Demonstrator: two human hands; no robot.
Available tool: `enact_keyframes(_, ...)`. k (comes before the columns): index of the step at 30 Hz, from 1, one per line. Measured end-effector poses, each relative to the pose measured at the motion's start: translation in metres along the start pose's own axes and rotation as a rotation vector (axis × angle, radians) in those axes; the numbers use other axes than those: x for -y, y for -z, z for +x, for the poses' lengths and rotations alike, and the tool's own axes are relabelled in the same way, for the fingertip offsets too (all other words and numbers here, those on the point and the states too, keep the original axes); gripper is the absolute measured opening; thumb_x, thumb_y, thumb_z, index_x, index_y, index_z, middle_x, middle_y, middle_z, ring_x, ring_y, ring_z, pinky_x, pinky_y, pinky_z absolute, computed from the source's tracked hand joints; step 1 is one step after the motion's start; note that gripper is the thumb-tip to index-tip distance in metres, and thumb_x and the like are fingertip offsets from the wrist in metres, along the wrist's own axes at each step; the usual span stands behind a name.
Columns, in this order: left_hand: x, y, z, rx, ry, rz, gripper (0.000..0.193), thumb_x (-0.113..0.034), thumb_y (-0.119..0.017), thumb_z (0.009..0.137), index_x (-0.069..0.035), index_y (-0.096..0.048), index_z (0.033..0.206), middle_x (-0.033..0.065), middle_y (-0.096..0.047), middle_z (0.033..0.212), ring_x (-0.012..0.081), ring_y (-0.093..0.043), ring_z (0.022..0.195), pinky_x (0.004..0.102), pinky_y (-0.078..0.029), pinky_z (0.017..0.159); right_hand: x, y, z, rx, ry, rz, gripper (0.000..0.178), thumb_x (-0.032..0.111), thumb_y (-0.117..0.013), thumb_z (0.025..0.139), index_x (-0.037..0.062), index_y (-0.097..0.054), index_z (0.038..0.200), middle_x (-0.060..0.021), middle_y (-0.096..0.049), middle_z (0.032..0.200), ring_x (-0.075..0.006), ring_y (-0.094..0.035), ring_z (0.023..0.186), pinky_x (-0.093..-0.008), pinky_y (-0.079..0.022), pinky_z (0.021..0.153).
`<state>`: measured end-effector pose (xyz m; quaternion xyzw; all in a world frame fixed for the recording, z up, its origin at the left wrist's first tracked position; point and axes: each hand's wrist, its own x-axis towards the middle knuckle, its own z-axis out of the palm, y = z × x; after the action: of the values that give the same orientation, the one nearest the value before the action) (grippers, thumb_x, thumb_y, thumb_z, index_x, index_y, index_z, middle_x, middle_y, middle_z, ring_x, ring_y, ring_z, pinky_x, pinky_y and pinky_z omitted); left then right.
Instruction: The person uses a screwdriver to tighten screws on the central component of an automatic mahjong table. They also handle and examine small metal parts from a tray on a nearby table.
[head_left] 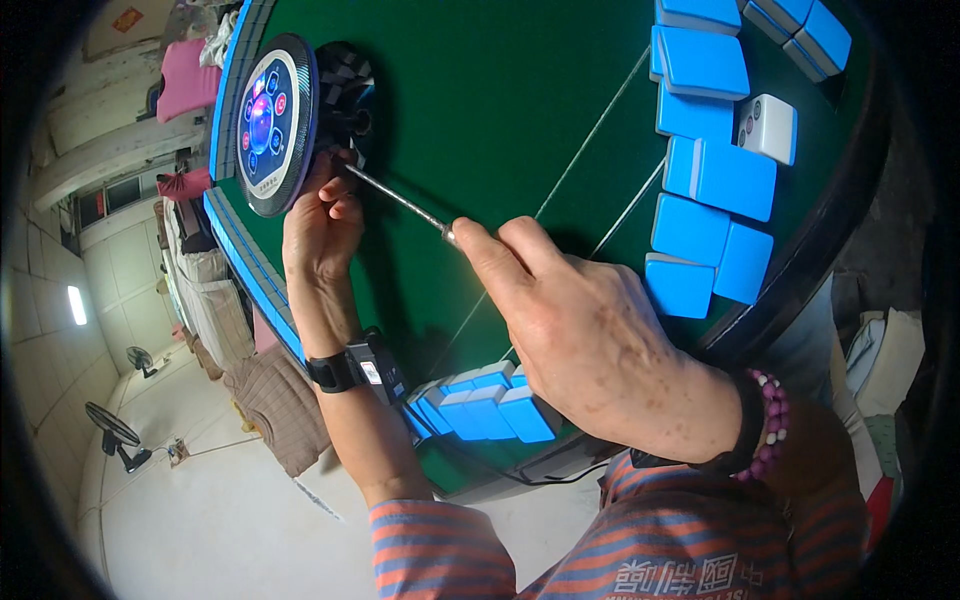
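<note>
A round control panel (272,125) with a glowing blue-purple dome and several buttons stands tilted on edge above the green mahjong table (470,90). Its dark underside parts (345,95) are partly in shadow. My left hand (325,225) is closed at the panel's lower rim, fingers curled, thumb and some fingertips partly hidden. In my right hand (600,340), closed with the index finger stretched along it, is a screwdriver (405,203). Its thin metal shaft points up-left, and its tip meets the area beside my left fingertips. The handle is hidden in my palm.
Blue-backed mahjong tiles (700,185) lie stacked along the right side, one white tile (768,128) among them. More tiles (480,405) line the near edge, and a tile row (250,275) runs along the left. A black cable (560,480) hangs by the near edge.
</note>
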<state>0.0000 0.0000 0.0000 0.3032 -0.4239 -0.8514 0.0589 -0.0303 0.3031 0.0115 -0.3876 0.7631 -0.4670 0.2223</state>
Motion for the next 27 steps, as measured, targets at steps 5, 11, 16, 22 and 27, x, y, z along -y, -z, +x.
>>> enact_keyframes(5, 0.005, -0.009, 0.001, -0.215, -0.088, -0.009, 0.018, -0.010, -0.060, 0.092, -0.003, -0.055, 0.107, 0.0082, -0.060, 0.092, 0.0052, -0.051, 0.061, 0.0124, -0.040, 0.044, 0.006, -0.005, 0.004, -0.005, -0.019, 0.092, 0.052, 0.000, -0.057, 0.078, -0.0085, -0.042, 0.127, -0.0163, -0.051, 0.097, -0.0290, -0.061, 0.065, -0.0371, -0.051, 0.057)
enact_keyframes(11, 0.005, -0.011, 0.006, -0.262, -0.196, -0.023, 0.012, -0.008, -0.057, 0.093, -0.003, -0.055, 0.103, 0.0060, -0.059, 0.087, 0.0055, -0.052, 0.060, 0.0144, -0.041, 0.045, 0.008, -0.009, 0.011, -0.044, 0.004, 0.053, 0.052, 0.005, -0.063, 0.073, -0.0108, -0.045, 0.119, -0.0169, -0.057, 0.097, -0.0254, -0.066, 0.070, -0.0306, -0.053, 0.055)
enact_keyframes(16, 0.010, -0.017, 0.008, -0.452, -0.309, 0.075, 0.007, -0.001, -0.047, 0.094, -0.001, -0.053, 0.099, 0.0047, -0.058, 0.081, 0.0083, -0.052, 0.059, 0.0157, -0.043, 0.046, 0.010, -0.019, 0.018, -0.050, -0.068, 0.073, 0.047, 0.003, -0.060, 0.076, -0.0074, -0.045, 0.120, -0.0173, -0.057, 0.098, -0.0298, -0.066, 0.072, -0.0351, -0.053, 0.058)
enact_keyframes(22, 0.007, -0.017, 0.007, -0.322, -0.256, 0.043, 0.017, 0.003, -0.044, 0.094, 0.001, -0.051, 0.109, 0.0122, -0.058, 0.091, 0.0097, -0.053, 0.064, 0.0155, -0.044, 0.049, 0.007, -0.018, 0.027, -0.067, -0.064, 0.144, 0.043, -0.002, -0.057, 0.077, -0.0069, -0.046, 0.118, -0.0200, -0.057, 0.097, -0.0349, -0.064, 0.072, -0.0398, -0.053, 0.061)
enact_keyframes(27, 0.001, -0.007, 0.010, -0.154, -0.190, -0.011, 0.026, -0.001, -0.045, 0.094, 0.003, -0.048, 0.120, 0.0150, -0.059, 0.103, 0.0106, -0.055, 0.069, 0.0161, -0.046, 0.050, 0.006, -0.022, 0.035, -0.097, -0.057, 0.141, 0.036, -0.002, -0.058, 0.077, -0.0070, -0.048, 0.111, -0.0200, -0.058, 0.094, -0.0348, -0.065, 0.074, -0.0397, -0.053, 0.062)
